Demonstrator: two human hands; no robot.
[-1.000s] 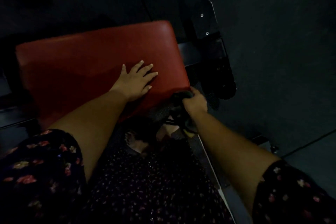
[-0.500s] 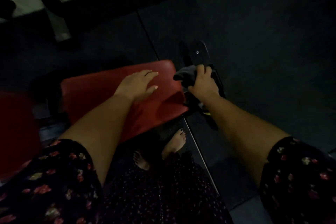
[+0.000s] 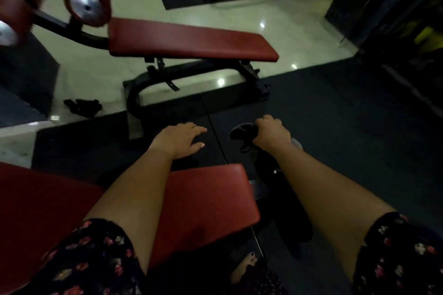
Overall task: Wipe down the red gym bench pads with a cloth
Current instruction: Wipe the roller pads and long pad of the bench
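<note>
Currently, right hand [image 3: 272, 134] is gripping a dark, bunched cloth [image 3: 242, 135] beyond the red pad [image 3: 211, 199]; left hand [image 3: 179, 140] is hovering, relaxed.

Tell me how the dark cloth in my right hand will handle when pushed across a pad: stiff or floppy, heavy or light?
Probably floppy: the dark cloth bunches and droops in folds from the right hand. Likely light, since one fist carries it in the air. Pushed across the red pad, it may crumple rather than slide flat.
</note>
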